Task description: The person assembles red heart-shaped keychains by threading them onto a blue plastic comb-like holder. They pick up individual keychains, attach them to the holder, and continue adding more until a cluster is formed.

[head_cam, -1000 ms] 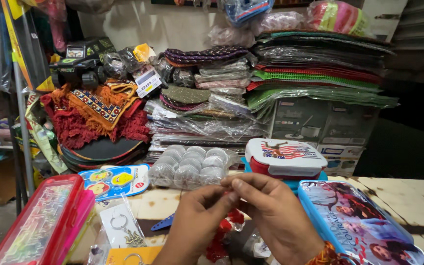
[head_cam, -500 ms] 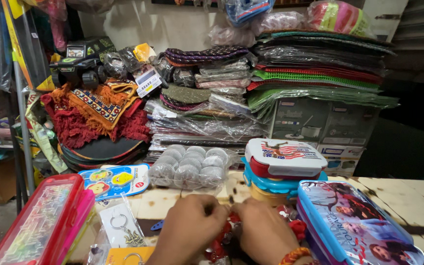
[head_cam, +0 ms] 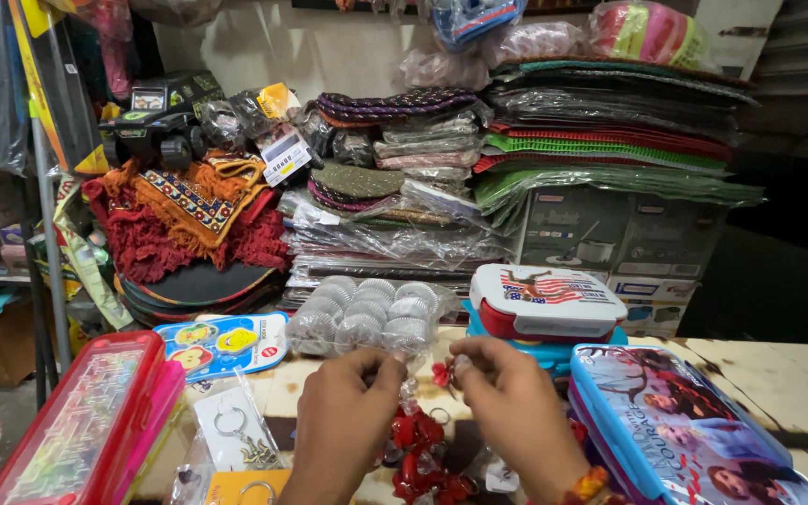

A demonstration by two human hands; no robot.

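Note:
My left hand [head_cam: 343, 416] and my right hand [head_cam: 507, 407] are side by side over a wooden table [head_cam: 769, 374], fingertips pinched. Between them hangs a thin clear plastic packet [head_cam: 411, 388] that both hands grip at its top. A small red piece [head_cam: 440, 374] shows at my right fingertips. Under the hands lies a heap of red heart-shaped trinkets with metal rings [head_cam: 420, 454]. Just beyond my fingers sits a clear pack of round silvery containers [head_cam: 367, 318].
A blue picture lunch box [head_cam: 685, 425] lies right of my hands, a white-lidded one [head_cam: 544, 299] behind it. A red and pink case [head_cam: 86, 430], a keyring card [head_cam: 236, 430] and a blue toy card [head_cam: 222, 339] lie left. Stacked mats and wrapped goods [head_cam: 600, 140] fill the back.
The hands dropped low and close to me half a second ago, then came up and forward again. The clear packet is now stretched between the fingertips.

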